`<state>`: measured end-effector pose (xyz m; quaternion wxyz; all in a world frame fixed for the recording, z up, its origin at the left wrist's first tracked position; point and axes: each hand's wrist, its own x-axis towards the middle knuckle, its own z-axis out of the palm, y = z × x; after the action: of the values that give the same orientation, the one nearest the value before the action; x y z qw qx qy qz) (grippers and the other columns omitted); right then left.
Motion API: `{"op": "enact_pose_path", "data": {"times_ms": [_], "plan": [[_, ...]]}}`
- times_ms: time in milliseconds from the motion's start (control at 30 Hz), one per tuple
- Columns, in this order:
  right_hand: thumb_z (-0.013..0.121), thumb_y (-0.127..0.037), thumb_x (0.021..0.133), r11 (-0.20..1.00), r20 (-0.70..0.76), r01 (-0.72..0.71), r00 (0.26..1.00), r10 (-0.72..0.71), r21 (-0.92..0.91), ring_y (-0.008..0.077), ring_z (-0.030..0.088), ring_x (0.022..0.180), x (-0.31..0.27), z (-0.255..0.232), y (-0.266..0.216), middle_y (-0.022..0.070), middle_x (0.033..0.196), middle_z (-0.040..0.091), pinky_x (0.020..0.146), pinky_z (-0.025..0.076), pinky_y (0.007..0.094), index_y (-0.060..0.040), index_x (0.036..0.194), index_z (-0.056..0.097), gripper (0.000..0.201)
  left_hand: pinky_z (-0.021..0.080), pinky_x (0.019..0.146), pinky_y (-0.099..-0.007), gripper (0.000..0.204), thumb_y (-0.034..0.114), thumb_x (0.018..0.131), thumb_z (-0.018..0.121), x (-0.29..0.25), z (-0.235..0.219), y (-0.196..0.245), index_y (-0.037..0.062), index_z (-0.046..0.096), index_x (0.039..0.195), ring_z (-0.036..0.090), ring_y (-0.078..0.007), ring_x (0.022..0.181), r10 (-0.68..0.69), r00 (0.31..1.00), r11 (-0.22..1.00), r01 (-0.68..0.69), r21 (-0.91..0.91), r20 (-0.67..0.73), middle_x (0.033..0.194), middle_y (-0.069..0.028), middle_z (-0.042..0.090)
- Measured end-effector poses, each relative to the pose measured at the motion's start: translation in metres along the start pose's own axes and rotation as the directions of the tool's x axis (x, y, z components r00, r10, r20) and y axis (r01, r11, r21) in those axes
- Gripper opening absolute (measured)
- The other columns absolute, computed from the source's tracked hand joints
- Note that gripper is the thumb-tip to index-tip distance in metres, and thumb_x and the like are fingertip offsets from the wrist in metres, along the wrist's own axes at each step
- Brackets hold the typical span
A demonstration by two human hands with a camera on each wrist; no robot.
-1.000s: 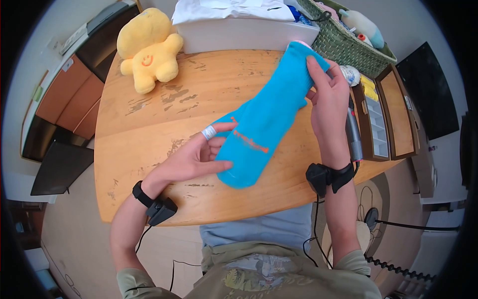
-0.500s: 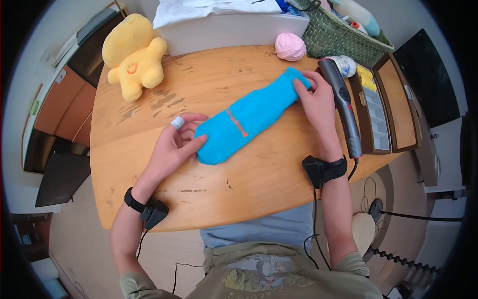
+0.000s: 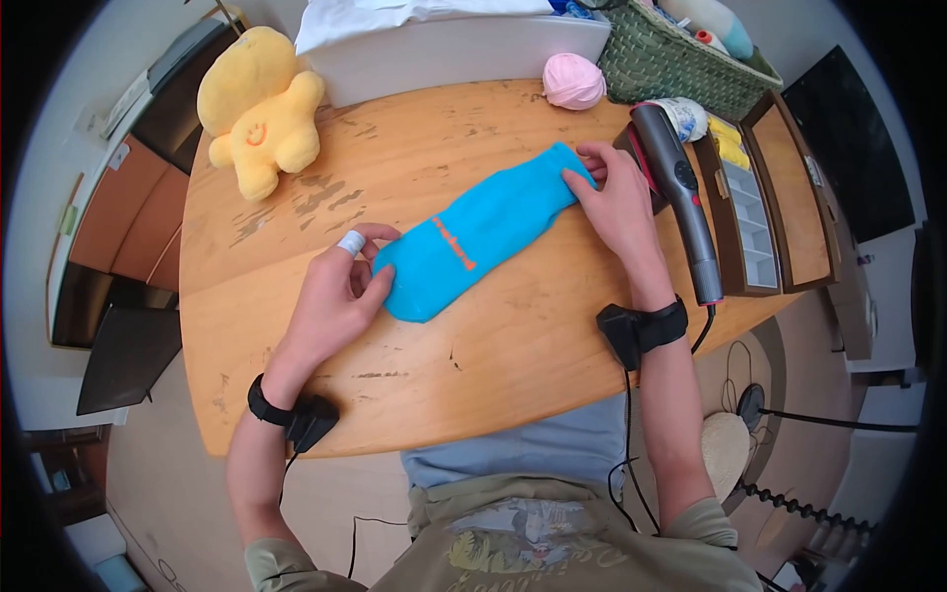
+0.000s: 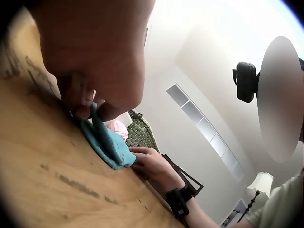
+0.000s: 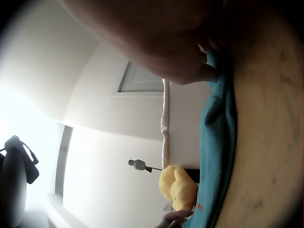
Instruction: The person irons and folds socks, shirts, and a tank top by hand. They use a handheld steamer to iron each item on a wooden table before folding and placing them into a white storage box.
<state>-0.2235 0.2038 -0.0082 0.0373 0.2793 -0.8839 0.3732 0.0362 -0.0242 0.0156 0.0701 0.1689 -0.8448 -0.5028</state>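
A bright blue sock (image 3: 493, 222) with orange lettering lies stretched out on the wooden table (image 3: 296, 395), its toe toward the left and its cuff toward the right. My left hand (image 3: 330, 301), with a white band round one finger, pinches the toe end between thumb and fingers. In the left wrist view a fold of the sock (image 4: 107, 142) rises up to those fingertips. At the far end my right hand (image 3: 621, 207) pinches the cuff, thumb on top. From the right wrist the sock (image 5: 216, 137) runs flat along the table, a crease near the thumb.
A yellow plush toy (image 3: 261, 123) sits at the back left, beside a white box (image 3: 444, 59) with white cloth. Pink yarn (image 3: 573, 81) lies near a green woven basket (image 3: 681, 69). Right of my hand are a grey hair-styling tool (image 3: 681, 187) and an open compartment box (image 3: 755, 232).
The sock has come down from a raised, steep position to lie flatter on the table. Both hands moved with it, toward the left and lower, still holding its ends.
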Motion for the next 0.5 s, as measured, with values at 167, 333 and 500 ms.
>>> {"op": "enact_pose_path", "data": {"times_ms": [167,333,500], "plan": [[0.079,-0.022,0.090,0.998,0.013,0.012,1.000,-0.011,-0.064,0.0330,0.068,0.106,-0.0009,0.0005,0.0020,0.0172,0.107,0.069,0.094,0.053,0.0436,0.0005,0.118,0.069,0.037,0.039,0.055,-0.0225,0.036,0.003,0.094,0.070,-0.0024,-0.0019,0.0071,0.0011,0.062,0.129,0.049,-0.0035,0.059,-0.001,1.000,0.994,0.004,0.106,-0.026,0.085,0.0009,0.052],[0.078,-0.023,0.090,0.997,0.055,-0.036,0.998,0.040,-0.066,0.0335,0.067,0.103,-0.0028,-0.0045,-0.0064,0.0181,0.106,0.068,0.094,0.052,0.0440,0.0014,0.113,0.070,0.034,0.040,0.055,-0.0257,0.027,0.006,0.093,0.074,-0.0029,-0.0039,0.0057,0.0010,0.062,0.116,0.050,-0.0060,0.058,0.050,0.998,0.972,-0.041,0.232,-0.031,0.078,-0.0005,0.053],[0.077,-0.020,0.091,1.000,0.017,0.015,1.000,-0.015,-0.007,0.0324,0.067,0.099,-0.0041,-0.0020,-0.0054,0.0168,0.102,0.068,0.093,0.052,0.0436,0.0011,0.110,0.069,0.030,0.041,0.055,-0.0266,0.020,0.009,0.093,0.075,-0.0044,-0.0052,0.0063,0.0033,0.058,0.102,0.051,-0.0068,0.060,0.089,0.996,0.941,-0.081,0.329,-0.009,0.077,-0.0005,0.056]]}}
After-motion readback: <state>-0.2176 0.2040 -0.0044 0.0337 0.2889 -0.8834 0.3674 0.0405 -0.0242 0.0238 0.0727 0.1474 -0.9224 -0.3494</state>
